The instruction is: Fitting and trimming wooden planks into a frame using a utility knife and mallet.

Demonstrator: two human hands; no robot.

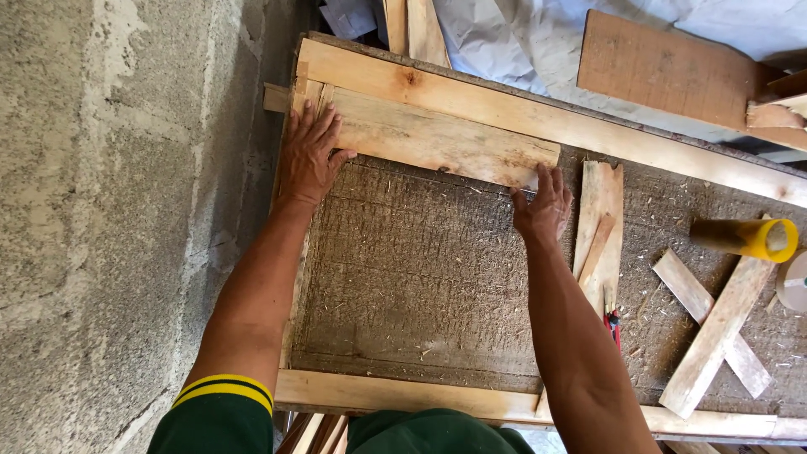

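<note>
A short pale wooden plank (437, 139) lies flat on a rough brown board (420, 261), pushed against a longer plank (504, 105) along the far edge. My left hand (309, 155) lies flat with fingers spread on the plank's left end. My right hand (542, 206) presses fingertips against the plank's right end corner. Neither hand grips anything.
A concrete wall (109, 219) runs along the left. Loose wood strips (598, 227) and crossed offcuts (714, 336) lie on the right, with a yellow-headed tool handle (748, 238) and a red-handled tool (614, 324). A near plank (403, 395) borders the board; a brown panel (672, 71) lies beyond.
</note>
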